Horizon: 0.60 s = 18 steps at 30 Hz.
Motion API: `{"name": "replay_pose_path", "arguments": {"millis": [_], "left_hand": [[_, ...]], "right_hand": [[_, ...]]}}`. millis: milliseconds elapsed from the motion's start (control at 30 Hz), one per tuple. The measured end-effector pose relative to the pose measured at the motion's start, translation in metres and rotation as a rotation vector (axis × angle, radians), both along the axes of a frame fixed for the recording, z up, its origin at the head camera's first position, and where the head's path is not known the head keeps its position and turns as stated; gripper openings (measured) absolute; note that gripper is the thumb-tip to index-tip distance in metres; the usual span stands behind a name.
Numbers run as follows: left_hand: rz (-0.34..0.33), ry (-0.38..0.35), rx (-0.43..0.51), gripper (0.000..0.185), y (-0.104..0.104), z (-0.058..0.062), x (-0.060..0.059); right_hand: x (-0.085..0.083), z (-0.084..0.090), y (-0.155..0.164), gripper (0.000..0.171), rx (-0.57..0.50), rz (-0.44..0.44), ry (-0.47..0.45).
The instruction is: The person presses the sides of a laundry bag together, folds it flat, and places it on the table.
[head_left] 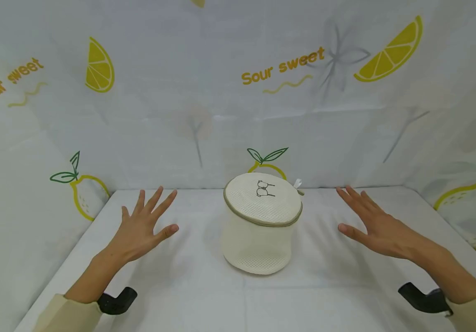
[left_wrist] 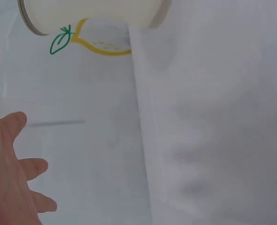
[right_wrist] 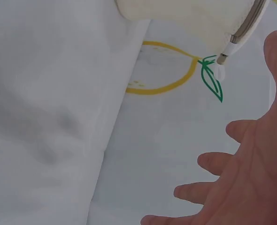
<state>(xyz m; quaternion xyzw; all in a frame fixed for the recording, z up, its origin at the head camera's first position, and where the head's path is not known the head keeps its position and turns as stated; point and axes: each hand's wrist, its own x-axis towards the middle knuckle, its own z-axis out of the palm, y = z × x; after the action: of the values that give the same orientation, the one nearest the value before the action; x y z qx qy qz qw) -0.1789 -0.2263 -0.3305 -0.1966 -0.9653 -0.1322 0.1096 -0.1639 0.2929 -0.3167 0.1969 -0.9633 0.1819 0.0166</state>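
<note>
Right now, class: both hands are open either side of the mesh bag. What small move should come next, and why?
Probably bring the left hand and right hand inward to the mesh bag: it stands upright between them, untouched, zipped shut.

Head view forward-down; wrist views close.

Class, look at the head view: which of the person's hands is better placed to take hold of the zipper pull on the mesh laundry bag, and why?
Probably the right hand. The white zipper pull sticks out on the right rear rim of the mesh laundry bag, facing that hand. The left hand, equally open and apart, would have to reach across the lid.
</note>
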Motion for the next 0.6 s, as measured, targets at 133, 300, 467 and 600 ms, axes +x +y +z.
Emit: {"name": "replay_pose_path", "arguments": {"millis": [133, 300, 467, 600], "left_hand": [[-0.005, -0.025, 0.106, 0.074, 0.003, -0.002, -0.001], [-0.014, -0.048, 0.203, 0.072, 0.009, -0.008, -0.003], [-0.043, -0.058, 0.295, 0.071, 0.018, -0.012, -0.004], [-0.061, -0.062, 0.355, 0.069, 0.027, -0.012, -0.004]], "right_hand": [[-0.001, -0.002, -0.004, 0.081, -0.103, 0.010, -0.015], [-0.004, -0.005, -0.013, 0.076, -0.211, 0.056, -0.013], [-0.006, -0.009, -0.019, 0.067, -0.327, 0.077, -0.024], [-0.006, -0.011, -0.023, 0.063, -0.405, 0.092, -0.057]]}}
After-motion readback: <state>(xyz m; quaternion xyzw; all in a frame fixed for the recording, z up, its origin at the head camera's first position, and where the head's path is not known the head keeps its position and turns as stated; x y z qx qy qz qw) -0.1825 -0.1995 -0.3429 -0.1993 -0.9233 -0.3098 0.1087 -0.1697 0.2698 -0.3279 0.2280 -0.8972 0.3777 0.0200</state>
